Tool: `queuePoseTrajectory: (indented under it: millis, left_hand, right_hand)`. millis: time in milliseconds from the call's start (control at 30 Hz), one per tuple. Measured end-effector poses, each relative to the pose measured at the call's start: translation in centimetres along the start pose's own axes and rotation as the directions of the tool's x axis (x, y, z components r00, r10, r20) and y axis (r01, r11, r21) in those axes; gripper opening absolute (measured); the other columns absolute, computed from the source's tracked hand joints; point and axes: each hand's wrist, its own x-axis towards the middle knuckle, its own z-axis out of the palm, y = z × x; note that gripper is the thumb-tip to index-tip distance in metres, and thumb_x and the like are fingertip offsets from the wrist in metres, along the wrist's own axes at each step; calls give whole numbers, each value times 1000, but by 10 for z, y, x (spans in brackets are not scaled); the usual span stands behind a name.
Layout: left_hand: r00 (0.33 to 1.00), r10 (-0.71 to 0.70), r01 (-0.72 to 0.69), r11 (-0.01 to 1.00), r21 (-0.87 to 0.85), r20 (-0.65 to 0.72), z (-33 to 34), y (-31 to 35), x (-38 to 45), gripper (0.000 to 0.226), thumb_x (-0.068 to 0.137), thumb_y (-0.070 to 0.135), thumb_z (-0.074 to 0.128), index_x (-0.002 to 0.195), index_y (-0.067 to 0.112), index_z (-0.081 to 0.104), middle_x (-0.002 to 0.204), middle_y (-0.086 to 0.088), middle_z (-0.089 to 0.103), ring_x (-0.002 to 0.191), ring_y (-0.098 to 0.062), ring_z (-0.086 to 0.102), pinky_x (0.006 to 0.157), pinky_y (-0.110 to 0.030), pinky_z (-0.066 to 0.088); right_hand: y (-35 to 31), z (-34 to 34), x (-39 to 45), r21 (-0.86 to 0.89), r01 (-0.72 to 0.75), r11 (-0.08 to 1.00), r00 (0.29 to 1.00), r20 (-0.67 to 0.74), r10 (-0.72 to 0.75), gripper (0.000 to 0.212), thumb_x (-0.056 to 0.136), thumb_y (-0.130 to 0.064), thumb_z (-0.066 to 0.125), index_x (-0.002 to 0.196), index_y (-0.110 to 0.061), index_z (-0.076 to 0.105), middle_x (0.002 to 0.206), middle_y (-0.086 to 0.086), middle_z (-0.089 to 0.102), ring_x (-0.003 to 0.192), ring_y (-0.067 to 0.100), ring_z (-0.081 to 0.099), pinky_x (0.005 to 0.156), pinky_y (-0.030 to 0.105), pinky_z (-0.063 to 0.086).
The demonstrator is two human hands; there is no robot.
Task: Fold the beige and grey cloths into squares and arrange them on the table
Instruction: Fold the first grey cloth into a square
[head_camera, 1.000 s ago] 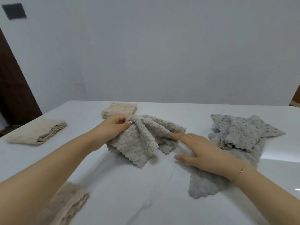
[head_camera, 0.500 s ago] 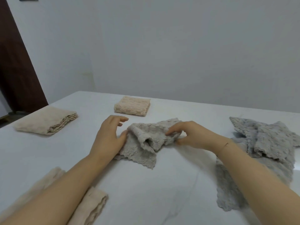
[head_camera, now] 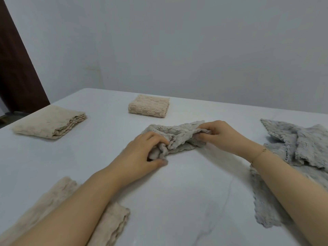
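A crumpled grey-beige cloth [head_camera: 177, 137] lies in the middle of the white table [head_camera: 177, 201]. My left hand [head_camera: 143, 153] pinches its bunched near-left end. My right hand [head_camera: 220, 135] grips its right end, fingers curled into the fabric. A folded beige square [head_camera: 149, 106] sits behind the cloth. A folded beige stack [head_camera: 49, 121] rests at far left. Another folded beige cloth [head_camera: 110, 224] lies at the near left, partly under my left forearm. Loose grey cloths [head_camera: 298, 141] are heaped at the right, partly hidden by my right forearm.
A pale wall [head_camera: 177, 50] rises just behind the table's far edge. A dark brown door or panel [head_camera: 16, 71] stands at the far left. Bare marbled tabletop shows between my forearms.
Both hands have closed on the crumpled cloth's ends and drawn it into a narrower, stretched bundle. My right hand moved from resting flat to gripping the right end.
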Motion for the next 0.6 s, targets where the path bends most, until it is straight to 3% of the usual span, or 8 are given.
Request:
queuePoseTrajectory:
  millis: [67,133,200,267,367,533,600]
  left_hand:
    - [996,-80,72,986,-151,-47,-3,1,0,27,79,28,74,103,33,62,103,18,55,92,7,49,76,-9,38]
    - [978,-201,174,933,-315,-55,-9,2,0,20,80,21,74,95,31,66,93,14,62,78,6,55,67,-6,41]
    - [961,-278,247,842,-479,8,-18,-1,-1,18,79,19,74,95,26,68,90,8,68,76,1,59,70,-9,45]
    - [943,-318,296,676,-675,95,-30,-2,-3,21,78,19,73,98,18,68,92,3,72,84,-6,65,75,-16,51]
    - [900,-387,344,353,-870,199,-44,-2,-5,29,73,21,66,101,17,68,94,-1,73,83,-11,68,71,-22,56]
    - [889,-404,252,40,-967,215,-52,3,-3,29,78,19,57,105,13,67,100,-8,73,84,-16,72,66,-27,59]
    - [888,-408,220,-31,-975,213,-52,5,-1,26,80,17,56,104,13,67,97,-7,74,83,-15,72,64,-26,58]
  right_hand:
    - [-1,-1,1,41,-21,999,1000,-9,22,10,88,-16,63,84,-13,72,71,-2,66,65,6,49,67,23,39]
    - [-5,-3,1,96,-52,994,998,-20,54,17,88,-17,63,85,0,69,68,7,57,63,9,45,64,24,38]
    - [-12,-9,-1,160,-90,983,995,-35,97,21,88,-17,63,87,4,68,68,4,55,57,4,45,56,16,37]
    - [-18,-16,-3,255,-106,961,993,-28,117,22,87,-20,65,90,1,70,73,8,60,62,8,50,57,19,39]
    - [-30,-26,-7,461,-119,880,986,-47,158,21,83,-21,68,87,-2,73,89,16,73,82,26,64,76,33,50]
    - [-39,-35,-12,777,-189,600,980,110,166,25,79,-32,59,91,-13,68,89,7,73,81,23,70,68,27,58]
    - [-36,-32,-10,824,-232,517,968,142,208,21,86,-32,55,85,-16,69,82,4,73,73,20,70,65,27,58]
